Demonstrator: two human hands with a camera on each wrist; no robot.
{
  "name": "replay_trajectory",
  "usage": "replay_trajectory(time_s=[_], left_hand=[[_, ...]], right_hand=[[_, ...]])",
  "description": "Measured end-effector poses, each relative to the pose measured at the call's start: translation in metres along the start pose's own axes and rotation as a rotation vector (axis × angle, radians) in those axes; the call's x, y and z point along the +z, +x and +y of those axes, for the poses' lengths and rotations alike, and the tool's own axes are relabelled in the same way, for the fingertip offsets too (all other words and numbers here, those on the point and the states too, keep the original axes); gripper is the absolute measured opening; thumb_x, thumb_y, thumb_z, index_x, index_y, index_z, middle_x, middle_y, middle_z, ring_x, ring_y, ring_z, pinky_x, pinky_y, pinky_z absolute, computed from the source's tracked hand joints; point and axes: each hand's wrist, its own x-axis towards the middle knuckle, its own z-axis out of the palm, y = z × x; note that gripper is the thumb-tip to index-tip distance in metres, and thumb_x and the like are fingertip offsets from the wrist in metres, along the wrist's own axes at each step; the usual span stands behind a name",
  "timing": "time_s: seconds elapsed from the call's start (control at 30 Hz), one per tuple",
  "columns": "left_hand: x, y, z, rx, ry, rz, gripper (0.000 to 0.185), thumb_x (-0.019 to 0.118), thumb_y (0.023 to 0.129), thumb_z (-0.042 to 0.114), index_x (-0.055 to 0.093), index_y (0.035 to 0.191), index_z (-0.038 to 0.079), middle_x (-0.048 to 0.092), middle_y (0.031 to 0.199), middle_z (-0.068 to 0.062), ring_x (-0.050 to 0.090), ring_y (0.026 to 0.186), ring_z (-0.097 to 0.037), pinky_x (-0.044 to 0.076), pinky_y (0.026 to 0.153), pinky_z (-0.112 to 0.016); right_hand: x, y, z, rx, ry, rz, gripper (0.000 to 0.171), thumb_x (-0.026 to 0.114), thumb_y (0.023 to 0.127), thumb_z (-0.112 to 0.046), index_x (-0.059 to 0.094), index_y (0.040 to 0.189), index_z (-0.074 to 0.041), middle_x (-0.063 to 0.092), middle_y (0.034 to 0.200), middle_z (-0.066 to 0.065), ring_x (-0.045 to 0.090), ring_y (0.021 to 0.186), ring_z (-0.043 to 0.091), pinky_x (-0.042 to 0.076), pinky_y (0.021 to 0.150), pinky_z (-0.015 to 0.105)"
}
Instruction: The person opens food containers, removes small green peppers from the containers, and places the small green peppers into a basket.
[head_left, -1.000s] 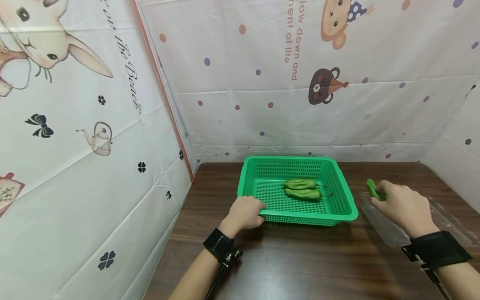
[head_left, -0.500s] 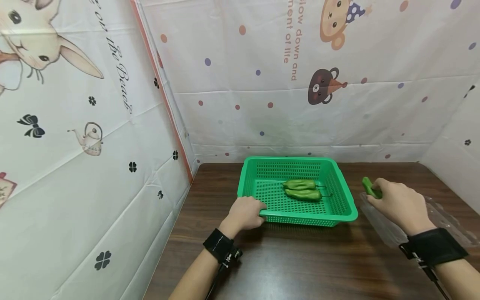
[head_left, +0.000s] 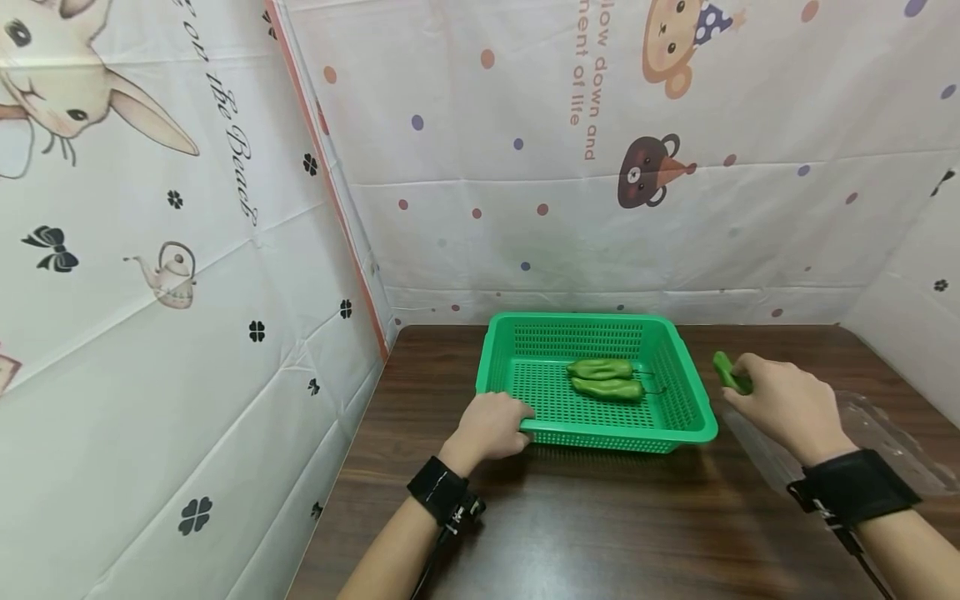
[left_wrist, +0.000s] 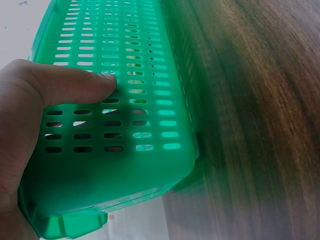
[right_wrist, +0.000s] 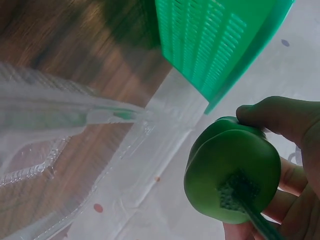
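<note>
my right hand (head_left: pixel 783 404) had a green pepper (head_left: pixel 730 372) in it, fingers and thumb curled round the body. in the right wrist view the stem end (right_wrist: pixel 239 190) faced the camera and the fingertips (right_wrist: pixel 272 114) wrapped over the top. the pepper was up in the air, just beside the right rim of the green basket (head_left: pixel 697 421), not over it yet.

my left hand (head_left: pixel 489 427) gripped the near left corner of the basket. the left wrist view showed the thumb (left_wrist: pixel 75 87) pressed flat on the slotted wall (left_wrist: pixel 150 115), with the rest of the fingers hidden behind the rim, so i couldn't tell how far they curled.

step in hand, as i judged it: carrying the pepper from the clear plastic tray (head_left: pixel 870 437) toward the basket, with the lift done and the drop not. the next move probably called for swinging left over the rim, lowering into free floor, then letting the fingers go. the left hand should keep the basket from sliding.

containers: the basket sat on the dark wood table (head_left: pixel 600 517) and held two green peppers (head_left: pixel 603 379) side by side, touching, near the middle, stems pointing right. the clear tray lay under and behind my right hand, and i saw nothing in it, though part was hidden.
</note>
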Motion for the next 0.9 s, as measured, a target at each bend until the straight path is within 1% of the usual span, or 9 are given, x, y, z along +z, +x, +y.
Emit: replay_trajectory(time_s=[0.17, 0.27, 0.5, 0.73, 0.9], left_hand=[[0.001, 0.0, -0.001, 0.0, 0.0, 0.005, 0.007, 0.073, 0.089, 0.034, 0.076, 0.095, 0.03, 0.054, 0.063, 0.013, 0.041, 0.055, -0.006, 0.034, 0.049, -0.023], [0.0, 0.0, -0.001, -0.001, -0.003, 0.006, 0.01, 0.074, 0.089, 0.034, 0.077, 0.098, 0.03, 0.056, 0.064, 0.013, 0.042, 0.055, -0.006, 0.034, 0.049, -0.023], [0.0, 0.0, -0.001, 0.001, -0.002, -0.002, 0.012, 0.073, 0.09, 0.035, 0.078, 0.1, 0.03, 0.055, 0.063, 0.013, 0.041, 0.054, -0.006, 0.034, 0.048, -0.022], [0.0, -0.001, -0.001, 0.001, 0.005, 0.0, 0.014, 0.073, 0.09, 0.035, 0.078, 0.102, 0.03, 0.059, 0.066, 0.013, 0.046, 0.055, -0.005, 0.035, 0.049, -0.022], [0.001, 0.0, -0.001, -0.003, 0.002, 0.004, 0.012, 0.073, 0.089, 0.035, 0.078, 0.1, 0.03, 0.059, 0.066, 0.013, 0.045, 0.056, -0.006, 0.035, 0.05, -0.022]], right_hand=[[0.002, 0.003, -0.004, -0.014, -0.001, 0.013, 0.028, 0.073, 0.088, -0.022, 0.065, 0.102, 0.0, 0.061, 0.065, 0.002, 0.045, 0.05, 0.016, 0.032, 0.043, 0.032], [0.004, 0.006, -0.006, -0.016, 0.001, 0.017, 0.028, 0.073, 0.088, -0.022, 0.066, 0.102, 0.001, 0.061, 0.065, 0.002, 0.045, 0.05, 0.016, 0.032, 0.043, 0.032], [0.005, 0.012, -0.014, -0.003, 0.022, -0.023, 0.031, 0.074, 0.09, -0.024, 0.066, 0.106, 0.001, 0.065, 0.071, 0.006, 0.049, 0.054, 0.016, 0.034, 0.046, 0.032], [0.006, 0.017, -0.021, -0.027, 0.028, -0.024, 0.032, 0.075, 0.09, -0.025, 0.067, 0.109, 0.0, 0.067, 0.075, 0.009, 0.05, 0.056, 0.016, 0.034, 0.048, 0.032], [0.007, 0.019, -0.028, -0.058, 0.01, -0.014, 0.033, 0.076, 0.089, -0.025, 0.068, 0.11, -0.001, 0.068, 0.077, 0.009, 0.051, 0.056, 0.015, 0.036, 0.048, 0.032]])
